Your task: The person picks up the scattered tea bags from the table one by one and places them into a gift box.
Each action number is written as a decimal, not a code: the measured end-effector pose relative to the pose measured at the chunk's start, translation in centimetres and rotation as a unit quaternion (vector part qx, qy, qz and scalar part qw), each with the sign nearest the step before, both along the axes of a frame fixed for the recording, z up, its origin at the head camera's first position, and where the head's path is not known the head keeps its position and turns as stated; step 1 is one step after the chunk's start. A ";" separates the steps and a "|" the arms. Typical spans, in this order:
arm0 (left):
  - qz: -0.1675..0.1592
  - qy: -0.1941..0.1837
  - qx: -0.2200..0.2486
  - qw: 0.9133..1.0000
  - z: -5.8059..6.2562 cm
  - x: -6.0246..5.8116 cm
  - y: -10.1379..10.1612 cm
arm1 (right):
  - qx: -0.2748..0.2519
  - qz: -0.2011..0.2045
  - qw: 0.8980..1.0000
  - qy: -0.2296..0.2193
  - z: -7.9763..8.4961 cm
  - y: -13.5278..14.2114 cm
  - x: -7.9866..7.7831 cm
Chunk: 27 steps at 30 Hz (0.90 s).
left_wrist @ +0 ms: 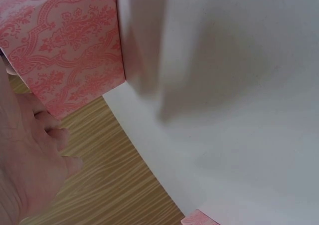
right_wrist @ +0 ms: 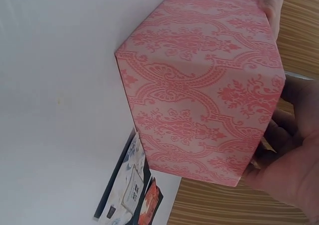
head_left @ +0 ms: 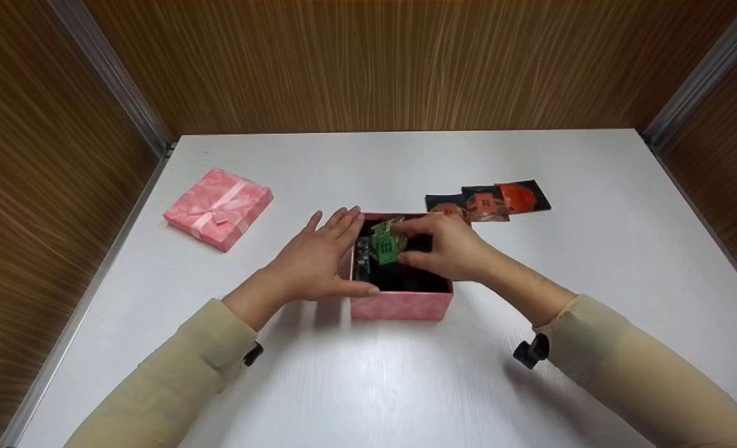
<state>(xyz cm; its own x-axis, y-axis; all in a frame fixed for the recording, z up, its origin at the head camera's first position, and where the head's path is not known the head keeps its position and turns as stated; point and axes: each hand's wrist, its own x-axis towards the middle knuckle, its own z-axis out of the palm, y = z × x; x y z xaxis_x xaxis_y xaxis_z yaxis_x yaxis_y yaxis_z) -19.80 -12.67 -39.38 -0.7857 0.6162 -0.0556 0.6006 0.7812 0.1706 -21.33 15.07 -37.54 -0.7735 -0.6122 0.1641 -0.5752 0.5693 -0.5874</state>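
Note:
An uncovered pink box (head_left: 400, 306) with a raised damask pattern stands mid-table, its inside dark. My left hand (head_left: 318, 258) rests along the left rim, fingers straight and thumb over the near rim; the left wrist view shows its fingers beside the box wall (left_wrist: 75, 40). Inside the box, my right hand (head_left: 452, 249) pinches a small green printed packet (head_left: 385, 246) between thumb and fingers. A dark, pale-speckled packet (head_left: 362, 258) lies by the left inner wall. In the right wrist view, the box (right_wrist: 199, 85) hides the fingertips of the right hand (right_wrist: 294, 150).
A pink lid (head_left: 219, 208) with a ribbon bow lies at the left on the white table (head_left: 374, 386). Behind the box to the right, several flat packets overlap, including a red-orange one (head_left: 519, 198). A white printed packet (right_wrist: 122, 195) shows beside the box in the right wrist view.

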 end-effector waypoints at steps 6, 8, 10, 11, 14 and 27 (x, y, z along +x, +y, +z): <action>-0.001 0.003 -0.005 1.000 0.0 -0.1 0.0 | 0.018 0.026 0.999 0.019 -0.9 -0.5 -0.5; -0.001 0.002 -0.006 1.000 0.0 -0.1 0.0 | 0.028 0.033 0.999 0.029 -1.1 -0.6 -0.6; -0.001 0.000 -0.007 1.000 0.0 -0.1 0.0 | 0.038 0.038 0.998 0.040 -1.2 -0.8 -0.7; 0.000 -0.001 -0.008 1.000 0.1 -0.1 0.0 | 0.042 0.039 0.997 0.044 -1.2 -0.8 -0.8; 0.001 -0.002 -0.009 1.000 0.1 -0.1 0.0 | 0.061 0.036 0.996 0.056 -1.3 -1.0 -0.8; -0.003 0.002 0.003 1.000 0.0 -0.1 0.0 | 0.142 0.001 0.986 0.084 -1.9 -1.6 -0.7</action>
<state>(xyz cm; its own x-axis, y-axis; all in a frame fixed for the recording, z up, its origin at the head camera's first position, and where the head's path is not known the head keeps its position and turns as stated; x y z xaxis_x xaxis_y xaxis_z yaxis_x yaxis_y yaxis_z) -19.93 -12.67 -39.40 -0.7821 0.6212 -0.0487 0.6059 0.7764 0.1737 -22.08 13.46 -39.46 -0.7481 -0.6541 0.1115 -0.6528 0.6954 -0.3005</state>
